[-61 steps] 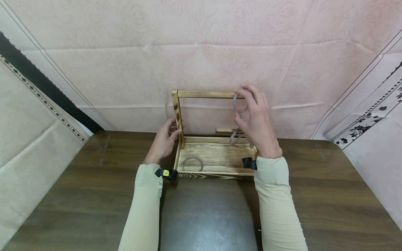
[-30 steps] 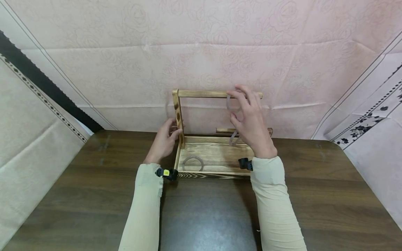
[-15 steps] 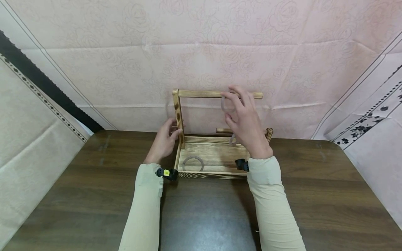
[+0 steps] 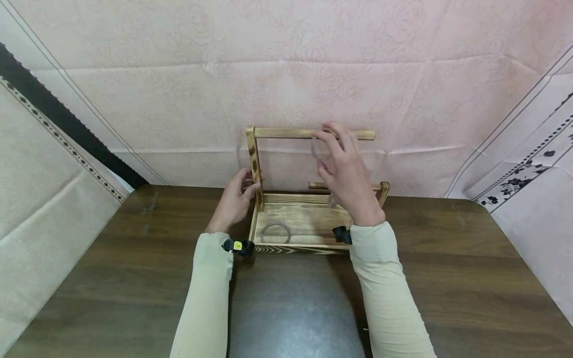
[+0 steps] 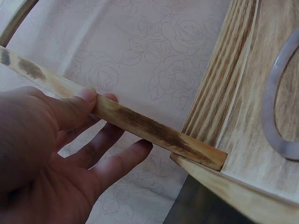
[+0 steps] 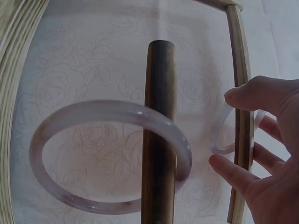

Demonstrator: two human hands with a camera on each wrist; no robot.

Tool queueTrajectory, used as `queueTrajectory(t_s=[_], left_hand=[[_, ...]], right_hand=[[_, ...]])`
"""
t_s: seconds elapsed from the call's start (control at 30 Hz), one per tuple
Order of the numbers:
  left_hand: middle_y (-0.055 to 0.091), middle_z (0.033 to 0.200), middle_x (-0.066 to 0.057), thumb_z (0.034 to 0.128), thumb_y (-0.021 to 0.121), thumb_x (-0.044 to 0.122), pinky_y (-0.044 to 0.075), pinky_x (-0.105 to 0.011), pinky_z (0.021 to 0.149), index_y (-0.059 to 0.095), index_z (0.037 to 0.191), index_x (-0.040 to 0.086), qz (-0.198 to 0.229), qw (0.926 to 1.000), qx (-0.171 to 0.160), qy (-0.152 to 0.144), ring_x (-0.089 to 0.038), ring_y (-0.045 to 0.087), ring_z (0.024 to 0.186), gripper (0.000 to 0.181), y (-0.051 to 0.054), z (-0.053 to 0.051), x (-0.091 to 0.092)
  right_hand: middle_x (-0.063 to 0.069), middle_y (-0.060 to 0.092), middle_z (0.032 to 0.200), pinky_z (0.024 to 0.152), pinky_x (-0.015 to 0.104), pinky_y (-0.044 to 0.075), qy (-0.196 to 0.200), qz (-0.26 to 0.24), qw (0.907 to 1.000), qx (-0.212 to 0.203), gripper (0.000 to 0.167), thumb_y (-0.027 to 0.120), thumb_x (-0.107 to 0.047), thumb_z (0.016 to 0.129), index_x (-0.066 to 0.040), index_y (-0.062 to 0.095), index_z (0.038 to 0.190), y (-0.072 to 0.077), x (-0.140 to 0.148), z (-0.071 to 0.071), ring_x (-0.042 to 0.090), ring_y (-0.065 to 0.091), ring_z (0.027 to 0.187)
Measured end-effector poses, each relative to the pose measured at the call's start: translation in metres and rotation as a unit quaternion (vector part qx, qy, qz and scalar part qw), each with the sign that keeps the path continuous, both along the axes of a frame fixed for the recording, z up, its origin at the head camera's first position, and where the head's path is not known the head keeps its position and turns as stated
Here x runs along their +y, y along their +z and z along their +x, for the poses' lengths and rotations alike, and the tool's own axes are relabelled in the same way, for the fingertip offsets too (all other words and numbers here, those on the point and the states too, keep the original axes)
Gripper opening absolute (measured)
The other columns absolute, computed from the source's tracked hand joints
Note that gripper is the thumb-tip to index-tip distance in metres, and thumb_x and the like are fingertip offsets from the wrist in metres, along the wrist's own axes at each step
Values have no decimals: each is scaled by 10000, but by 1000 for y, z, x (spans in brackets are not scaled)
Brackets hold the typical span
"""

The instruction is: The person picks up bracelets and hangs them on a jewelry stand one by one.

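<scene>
A wooden stand has a shallow tray base (image 4: 295,248), a left upright post (image 4: 254,156) carrying an upper rod (image 4: 282,133), and a shorter lower rod (image 4: 317,185) from the right. My left hand (image 4: 233,200) pinches the post between thumb and fingers. Up at the upper rod, my right hand (image 4: 348,174) holds a pale translucent bangle (image 6: 216,136) by its edge, and the rod passes through it. Another bangle (image 6: 105,112) hangs around the lower rod, partly hidden by the right hand in the head view. A third bangle (image 4: 276,224) lies in the tray's left part.
The stand sits at the back of a dark brown wooden table (image 4: 286,298), close to a pink patterned cloth (image 4: 286,64) behind it. The right short post (image 4: 383,191) supports the lower rod. Both wrists wear small black cameras.
My right hand has slid left along the upper rod with the bangle, uncovering the rod's right end and the lower rod's post. My left hand stays on the upright post.
</scene>
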State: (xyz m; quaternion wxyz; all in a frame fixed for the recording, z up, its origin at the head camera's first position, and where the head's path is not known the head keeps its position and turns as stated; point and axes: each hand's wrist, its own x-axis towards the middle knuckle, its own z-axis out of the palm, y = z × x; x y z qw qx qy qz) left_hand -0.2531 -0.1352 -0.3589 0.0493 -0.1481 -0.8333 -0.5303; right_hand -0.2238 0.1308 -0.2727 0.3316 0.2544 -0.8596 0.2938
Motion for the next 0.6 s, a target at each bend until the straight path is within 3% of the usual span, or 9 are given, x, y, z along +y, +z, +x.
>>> queueTrajectory(t_s=[0.6], left_hand=[[624, 1340, -206, 1059, 513, 68, 528, -519, 1012, 494, 1397, 11, 111, 9999, 1, 5, -345, 591, 1262, 343, 0, 1, 1]], right_hand=[[98, 457, 1522, 1139, 459, 447, 120, 46, 9999, 64, 622, 726, 89, 849, -139, 565, 1405, -1, -13, -1, 312, 387, 1418]])
